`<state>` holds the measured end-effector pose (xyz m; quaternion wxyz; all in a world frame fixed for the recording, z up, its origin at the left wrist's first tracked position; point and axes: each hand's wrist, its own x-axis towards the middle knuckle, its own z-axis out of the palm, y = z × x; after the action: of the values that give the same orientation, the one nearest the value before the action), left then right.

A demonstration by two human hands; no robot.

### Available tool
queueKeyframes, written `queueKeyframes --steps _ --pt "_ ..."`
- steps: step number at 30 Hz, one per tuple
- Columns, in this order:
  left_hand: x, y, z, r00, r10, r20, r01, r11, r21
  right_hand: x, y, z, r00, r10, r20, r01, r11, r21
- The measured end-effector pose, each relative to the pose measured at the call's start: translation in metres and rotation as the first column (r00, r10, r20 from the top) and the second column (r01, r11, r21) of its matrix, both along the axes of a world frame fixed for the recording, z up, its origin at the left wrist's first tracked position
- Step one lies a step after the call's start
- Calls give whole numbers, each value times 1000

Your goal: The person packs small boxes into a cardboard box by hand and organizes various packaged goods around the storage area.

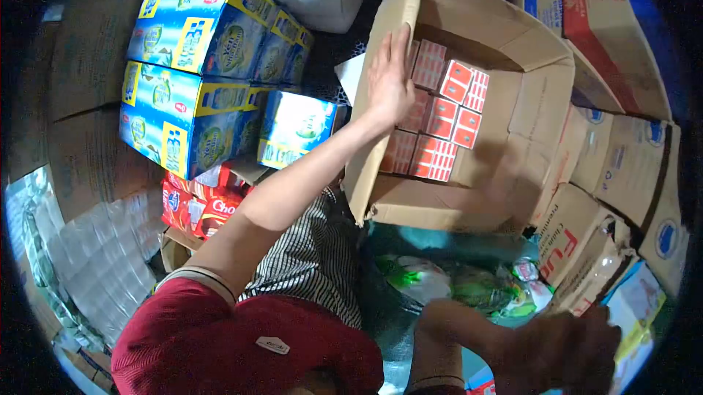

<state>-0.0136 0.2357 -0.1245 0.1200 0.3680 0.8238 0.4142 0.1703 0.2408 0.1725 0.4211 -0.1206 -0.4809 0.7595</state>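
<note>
A large open cardboard box is tilted toward me, with several red-and-white packs stacked along its left side. My left hand rests on the box's left wall near the top, fingers stretched and slightly apart. Low on the right, my right hand is in shadow and blurred, apart from the box; its fingers are hard to make out. Beneath the box, green-and-white plastic bags lie near my right forearm.
Blue-and-yellow cartons are stacked at the left, with a smaller blue carton beside them. Red packages sit below. Clear plastic-wrapped goods stand far left. Cardboard boxes line the right, one torn open.
</note>
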Motion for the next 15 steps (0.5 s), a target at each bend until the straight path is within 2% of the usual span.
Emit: queueKeyframes --steps 1,2,3,4,5,6,8,10,12,13,14,15 --pt "-2 -2 0 1000 -4 29 3 1000 16 5 0 13 932 -68 -356 19 990 -141" --pt "-3 -3 -1 1000 -8 29 7 999 33 8 7 28 660 -233 -715 22 957 -291" --pt "-4 -4 -2 1000 -8 26 6 999 46 10 8 37 216 -384 -897 41 922 -385" --pt "-3 -5 -4 1000 4 23 -5 999 35 15 1 38 541 -277 -794 65 955 -289" --pt "-2 -4 -6 1000 15 19 -15 1000 24 19 -10 30 792 -161 -589 60 980 -187" --pt "-2 -3 -5 1000 21 17 -21 1000 14 22 -16 26 896 -107 -430 63 991 -115" --pt "-3 -3 -5 1000 26 12 -26 1000 -3 30 -27 22 958 -109 -266 100 994 -49" --pt "-3 -4 -5 1000 -2 -5 2 1000 25 40 -36 28 970 -154 -189 154 988 -12" --pt "-8 -6 -9 997 -68 -20 70 993 99 51 -50 41 963 -233 -137 239 971 29" --pt "-9 -5 -16 997 -63 -40 65 996 58 57 -54 47 955 -278 -100 284 957 54" --pt "-6 -4 -1 997 -77 6 77 996 35 61 -62 55 940 -331 -83 337 939 72" --pt "-7 -5 -9 995 -101 -22 102 989 104 65 -68 59 920 -385 -68 390 916 92"
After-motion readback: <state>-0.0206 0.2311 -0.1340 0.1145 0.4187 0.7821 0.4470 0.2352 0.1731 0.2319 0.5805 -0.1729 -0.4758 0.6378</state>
